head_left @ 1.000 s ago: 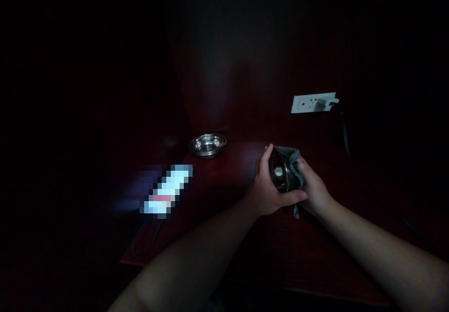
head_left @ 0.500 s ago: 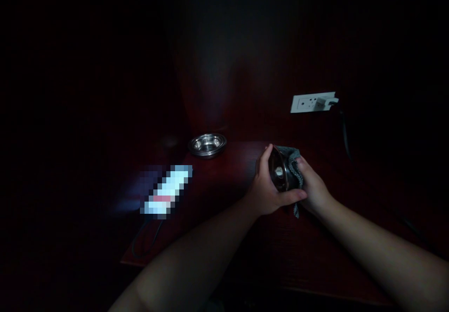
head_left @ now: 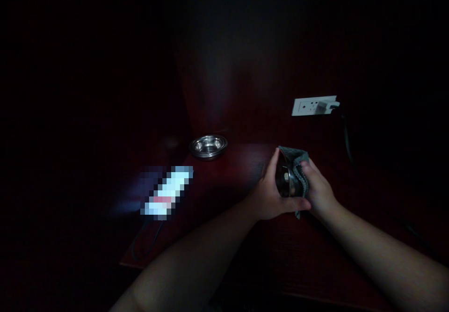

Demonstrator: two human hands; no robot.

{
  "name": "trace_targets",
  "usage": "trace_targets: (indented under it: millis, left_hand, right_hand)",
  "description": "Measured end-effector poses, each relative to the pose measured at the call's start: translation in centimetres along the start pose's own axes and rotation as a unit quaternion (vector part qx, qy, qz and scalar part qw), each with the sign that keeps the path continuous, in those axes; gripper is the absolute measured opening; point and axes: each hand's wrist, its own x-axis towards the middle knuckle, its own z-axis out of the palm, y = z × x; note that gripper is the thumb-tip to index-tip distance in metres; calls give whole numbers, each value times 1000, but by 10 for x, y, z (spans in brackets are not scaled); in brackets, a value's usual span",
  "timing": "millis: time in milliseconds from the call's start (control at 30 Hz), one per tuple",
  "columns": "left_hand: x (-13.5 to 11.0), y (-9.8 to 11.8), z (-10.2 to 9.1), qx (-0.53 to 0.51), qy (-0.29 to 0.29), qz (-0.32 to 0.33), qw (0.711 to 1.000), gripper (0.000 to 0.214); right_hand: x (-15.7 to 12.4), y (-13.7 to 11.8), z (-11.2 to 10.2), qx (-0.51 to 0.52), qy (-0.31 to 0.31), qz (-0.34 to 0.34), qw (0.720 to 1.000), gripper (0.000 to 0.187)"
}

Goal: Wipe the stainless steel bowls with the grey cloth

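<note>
A shiny metal bowl [head_left: 286, 180] is tipped on its side between my hands, above the dark red table. My left hand [head_left: 270, 195] wraps around its rim from the left, with the thumb along the near side. Against the bowl's outer side my right hand [head_left: 318, 190] presses a grey-green cloth [head_left: 298, 157], its fingers closed on the fabric. One edge of the cloth hangs below the bowl. Much of the bowl's outside is hidden by the cloth and my fingers.
Nested metal bowls [head_left: 208, 147] stand at the back left of the table [head_left: 224, 181]. A glowing, pixelated phone-like object [head_left: 168, 192] lies at the left with a cable [head_left: 135, 246]. On the wall, a white socket [head_left: 305, 106] holds a plug with a dark cord.
Both hands have moved slightly to the right with the bowl and cloth. The cloth now covers more of the bowl's upper edge.
</note>
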Motion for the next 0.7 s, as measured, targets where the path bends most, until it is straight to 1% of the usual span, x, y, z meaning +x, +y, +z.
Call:
trace_targets:
  millis: [100,167,233,300,433,533,700]
  left_hand:
    - [-1,2,-2,54,-17,14,998,142]
    - [-2,3,-2,57,-25,25,998,142]
    - [-2,3,0,29,-27,41,998,137]
    - [-3,2,1,-8,-20,49,999,127]
    - [-4,-1,4,-55,4,34,998,105]
    - [-5,-2,4,-66,8,18,998,102]
    - [-5,-1,4,-65,16,4,998,102]
  right_hand:
    - [0,-1,1,22,21,23,999,43]
    - [0,-1,1,25,18,24,999,44]
    - [0,1,0,18,-1,7,1000,43]
    - [-1,4,0,0,-28,-21,999,43]
    - [-2,7,0,-42,-68,-61,995,43]
    - [-3,8,-1,-64,-75,-76,992,46]
    - [-3,8,-2,-86,-86,-82,989,44]
